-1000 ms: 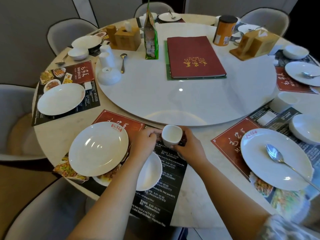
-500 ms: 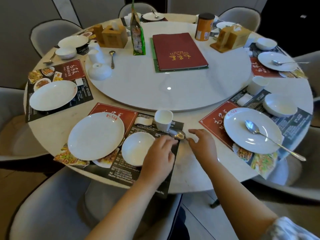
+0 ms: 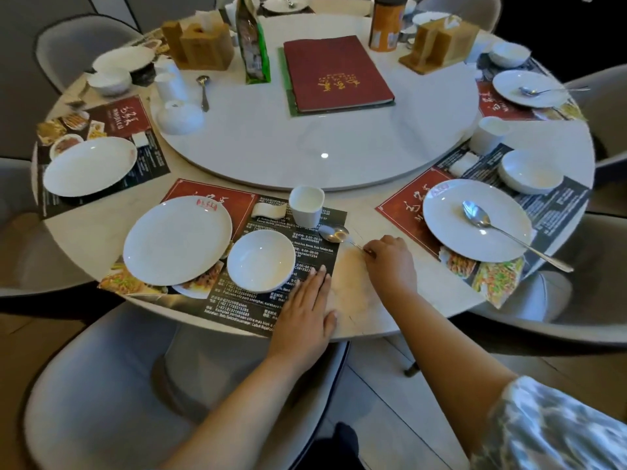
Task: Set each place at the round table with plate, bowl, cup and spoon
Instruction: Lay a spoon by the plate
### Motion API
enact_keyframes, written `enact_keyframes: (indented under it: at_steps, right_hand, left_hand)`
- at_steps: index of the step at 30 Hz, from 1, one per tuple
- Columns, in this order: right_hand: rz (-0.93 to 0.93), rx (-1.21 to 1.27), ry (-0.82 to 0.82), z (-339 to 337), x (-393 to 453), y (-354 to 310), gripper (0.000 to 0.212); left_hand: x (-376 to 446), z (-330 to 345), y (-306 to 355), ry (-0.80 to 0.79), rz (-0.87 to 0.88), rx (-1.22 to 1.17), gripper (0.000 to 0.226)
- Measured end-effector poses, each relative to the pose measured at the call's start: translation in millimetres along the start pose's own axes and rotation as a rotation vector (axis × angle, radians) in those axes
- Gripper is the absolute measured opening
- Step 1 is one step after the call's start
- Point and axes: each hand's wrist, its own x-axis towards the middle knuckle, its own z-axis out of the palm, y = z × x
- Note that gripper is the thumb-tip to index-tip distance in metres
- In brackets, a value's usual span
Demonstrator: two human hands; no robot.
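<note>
Since half a second earlier the left hand (image 3: 307, 308) had flattened, fingers straight, beside the bowl (image 3: 260, 260), leaving the right hand (image 3: 390, 262) pinching the spoon (image 3: 336, 234) alone, this place nearly finished.

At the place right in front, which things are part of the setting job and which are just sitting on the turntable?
Job:
plate
bowl
cup
spoon, handle pinched by right hand
left hand, flat on placemat

Lying about:
red menu
orange canister
green packet
tissue boxes
</note>
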Motion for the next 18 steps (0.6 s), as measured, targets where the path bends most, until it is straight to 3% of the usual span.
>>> enact_keyframes:
  at_steps: [7,13,18]
  right_hand:
    - [0.163,0.164,-0.123,-3.5,-11.5,-3.5,0.016]
    - [0.37,0.543,-0.135,-17.7,-44.4,-26.1,0.005]
    - [0.295,0.833,-0.144,-29.1,-54.1,-92.7,0.005]
  left_hand:
    - [3.2,-7.8,-3.9,-0.053,-0.002,-0.145,0.062]
    - [-10.1,-24.4,-11.3,0.038,-0.026,-0.533,0.043]
    - [-24.0,-55.2,-28.6,0.115,-0.153,-0.928,0.021]
